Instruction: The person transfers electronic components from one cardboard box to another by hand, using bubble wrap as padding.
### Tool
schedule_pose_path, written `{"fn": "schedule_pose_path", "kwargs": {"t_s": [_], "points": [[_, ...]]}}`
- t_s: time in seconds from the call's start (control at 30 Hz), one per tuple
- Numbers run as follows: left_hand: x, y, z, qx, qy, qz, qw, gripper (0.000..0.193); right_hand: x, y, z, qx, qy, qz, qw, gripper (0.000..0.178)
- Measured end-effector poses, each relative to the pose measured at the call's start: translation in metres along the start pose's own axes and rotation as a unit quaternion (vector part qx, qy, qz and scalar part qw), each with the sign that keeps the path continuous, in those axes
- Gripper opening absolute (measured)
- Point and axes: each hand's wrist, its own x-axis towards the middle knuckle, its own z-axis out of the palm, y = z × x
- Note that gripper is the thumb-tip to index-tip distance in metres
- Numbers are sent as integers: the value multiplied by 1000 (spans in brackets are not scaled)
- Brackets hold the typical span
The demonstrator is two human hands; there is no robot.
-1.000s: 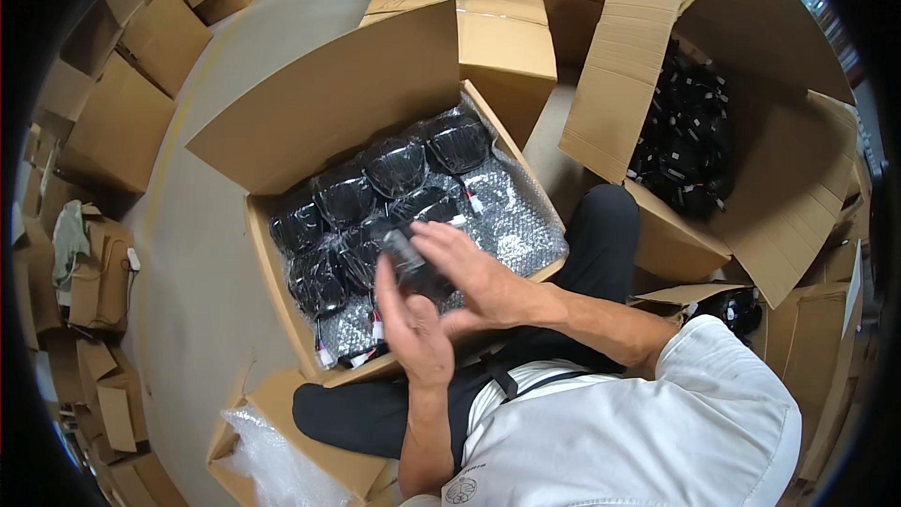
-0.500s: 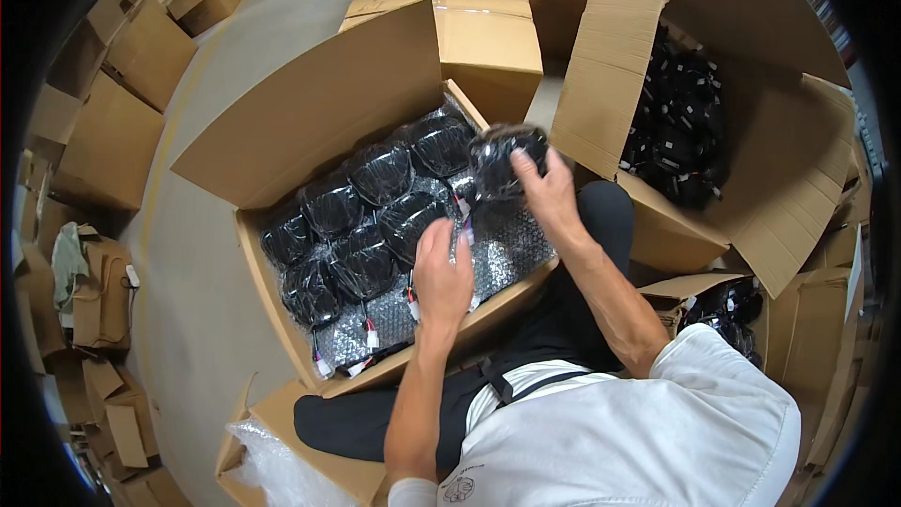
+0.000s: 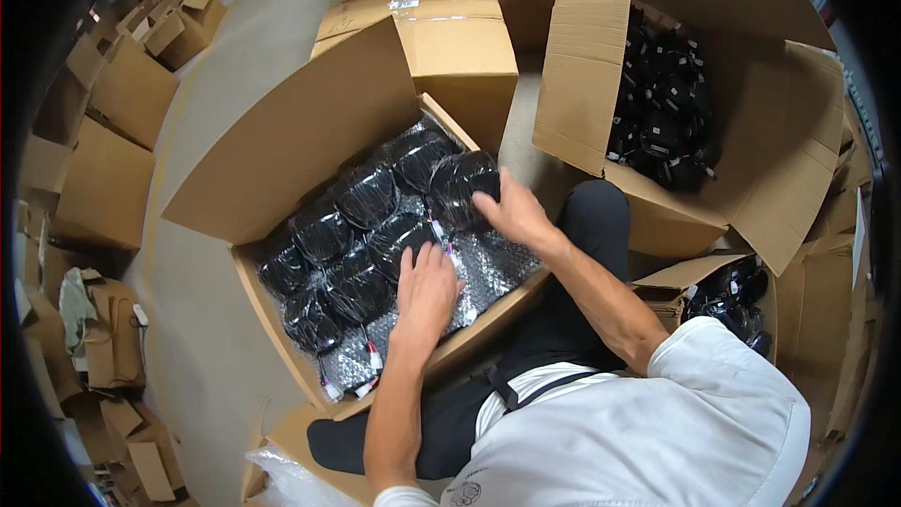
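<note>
An open cardboard box [image 3: 246, 277] lined with bubble wrap [image 3: 497, 258] holds two rows of rounded black units in clear plastic film, some with wires and white connectors. At the box's right end, my right hand [image 3: 516, 214] grips one film-wrapped black unit [image 3: 462, 186] by its right side, thumb on top. My left hand [image 3: 427, 289] is open, fingers stretched out over the lower edge of another wrapped unit [image 3: 396, 237] in the near row. Whether those fingertips press on the film I cannot tell. Part of the wires [image 3: 437, 228] shows between the two units.
A tall open carton [image 3: 587, 66] at the right holds many unwrapped black units [image 3: 664, 122]. A smaller carton [image 3: 676, 277] with black units stands beside my right arm. Closed cartons [image 3: 450, 33] stand behind; clear plastic wrap [image 3: 291, 479] lies in a box at lower left.
My right hand has lowered the wrapped unit leftward into the right end of the box. My left hand has shifted down a little, and the whole view has moved slightly.
</note>
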Motion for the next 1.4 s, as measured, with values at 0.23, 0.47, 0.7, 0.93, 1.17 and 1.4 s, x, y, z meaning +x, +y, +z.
{"fn": "schedule_pose_path", "kwargs": {"t_s": [0.23, 0.47, 0.7, 0.93, 1.17, 1.4], "points": [[44, 1, -32, -137, 173, -29, 975, 58, -42, -29, -1, -139, 34, -136, 980, 40], [110, 22, 25, 15, 59, -38, 997, 92, -57, -3, -161, -6, 176, -259, 950, 34], [53, 55, 4, -139, 123, -69, 980, 62, 39, 313, -282, -341, 178, 145, 912, 59], [17, 82, 41, -199, 81, -116, 970, 44, 91, 400, -329, -340, 105, 131, 925, 77], [30, 83, 40, -204, 63, -107, 971, 39, 114, 395, -324, -478, -8, 150, 866, 77], [29, 85, 41, -217, 80, -101, 968, 38, 100, 413, -325, -399, 88, 117, 905, 61]]}}
